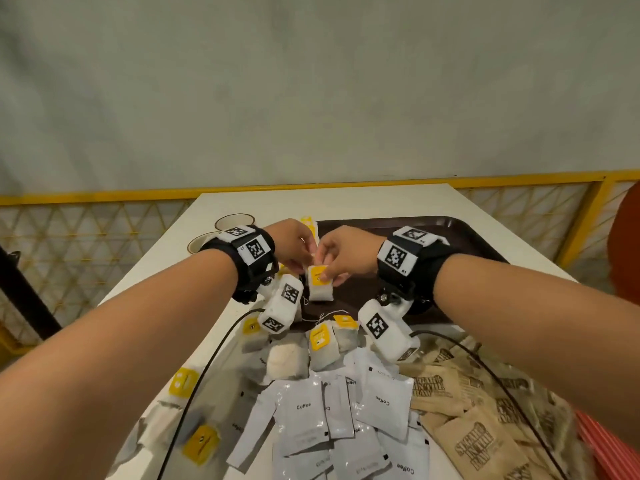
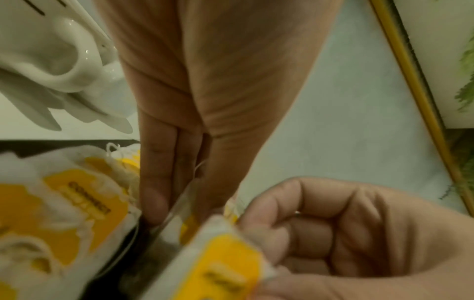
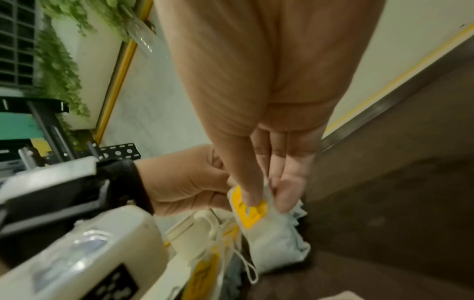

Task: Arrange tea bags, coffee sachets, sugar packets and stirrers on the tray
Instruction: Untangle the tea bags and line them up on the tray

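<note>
Both hands meet over the left part of the brown tray [image 1: 450,237]. My right hand [image 1: 327,271] pinches a white tea bag [image 1: 319,289] by its yellow tag, thumb on the tag, and the bag hangs just above the tray. In the right wrist view the right hand [image 3: 269,201] holds that tea bag [image 3: 277,243]. My left hand [image 1: 301,261] pinches a second tea bag [image 2: 184,203], seen edge-on between thumb and fingers [image 2: 153,199]. Several more tea bags [image 2: 64,213] lie on the tray's left side.
Near the table's front lie loose tea bags [image 1: 322,344], white coffee sachets [image 1: 311,410], brown sugar packets [image 1: 467,438] and red stirrers [image 1: 606,445]. Two cups [image 1: 235,221] stand left of the tray. A yellow railing [image 1: 104,195] runs behind the white table [image 1: 381,202].
</note>
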`<state>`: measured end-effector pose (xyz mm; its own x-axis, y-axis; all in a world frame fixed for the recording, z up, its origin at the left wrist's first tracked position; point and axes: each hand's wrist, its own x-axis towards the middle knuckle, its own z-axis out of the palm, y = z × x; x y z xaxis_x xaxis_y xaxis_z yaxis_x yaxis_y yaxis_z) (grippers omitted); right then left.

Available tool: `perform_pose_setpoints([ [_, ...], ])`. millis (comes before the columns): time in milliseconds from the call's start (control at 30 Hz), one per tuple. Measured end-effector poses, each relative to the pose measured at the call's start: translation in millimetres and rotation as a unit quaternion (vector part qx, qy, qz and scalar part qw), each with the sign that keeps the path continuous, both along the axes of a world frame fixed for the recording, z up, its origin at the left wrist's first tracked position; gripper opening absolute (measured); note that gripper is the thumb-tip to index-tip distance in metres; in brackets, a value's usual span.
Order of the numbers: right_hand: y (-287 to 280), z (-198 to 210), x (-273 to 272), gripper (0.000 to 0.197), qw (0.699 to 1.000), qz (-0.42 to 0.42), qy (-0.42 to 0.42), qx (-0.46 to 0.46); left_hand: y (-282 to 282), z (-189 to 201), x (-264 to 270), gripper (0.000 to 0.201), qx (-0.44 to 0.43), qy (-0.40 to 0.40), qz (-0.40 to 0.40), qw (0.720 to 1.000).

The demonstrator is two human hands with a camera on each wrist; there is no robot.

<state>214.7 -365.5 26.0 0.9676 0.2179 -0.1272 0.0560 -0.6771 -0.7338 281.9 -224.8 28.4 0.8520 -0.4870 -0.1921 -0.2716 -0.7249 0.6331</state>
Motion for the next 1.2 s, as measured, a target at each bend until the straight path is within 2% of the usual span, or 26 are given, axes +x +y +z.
perform_pose_setpoints([
  [167,-11.4,-2.0,12.8,0.009,0.998,-0.051,-0.002,0.029,8.6,0.8,10.3,0.018,0.000,-0.010,0.000,1.000],
  [300,-19.3,-1.2,17.2,0.010,0.996,-0.083,0.004,0.027,12.9,1.4,15.5,0.016,0.013,-0.029,-0.002,0.999],
  [467,-8.6,-7.7,22.9,0.013,0.996,-0.085,0.022,0.013,6.2,1.0,16.9,0.011,0.046,-0.066,-0.018,0.997],
  [633,-1.8,-16.8,29.0,0.018,0.995,-0.103,0.008,0.003,8.6,3.7,24.9,0.012,0.055,-0.095,0.002,0.994],
  [933,-0.1,-16.6,34.7,0.018,0.993,-0.104,0.038,0.026,-0.1,-6.7,29.4,0.012,0.097,-0.144,0.014,0.985],
  [1033,2.3,-17.1,34.3,0.020,0.993,-0.111,0.041,0.028,0.4,-6.7,30.5,0.012,0.081,-0.167,0.037,0.982],
  [1100,1.9,-16.3,33.1,0.020,0.992,-0.114,0.046,0.040,2.8,-3.5,28.8,0.018,0.079,-0.162,0.045,0.983],
  [1200,1.0,-14.7,30.7,0.021,0.990,-0.119,0.053,0.058,6.1,0.1,26.6,0.028,0.128,-0.119,0.022,0.984],
])
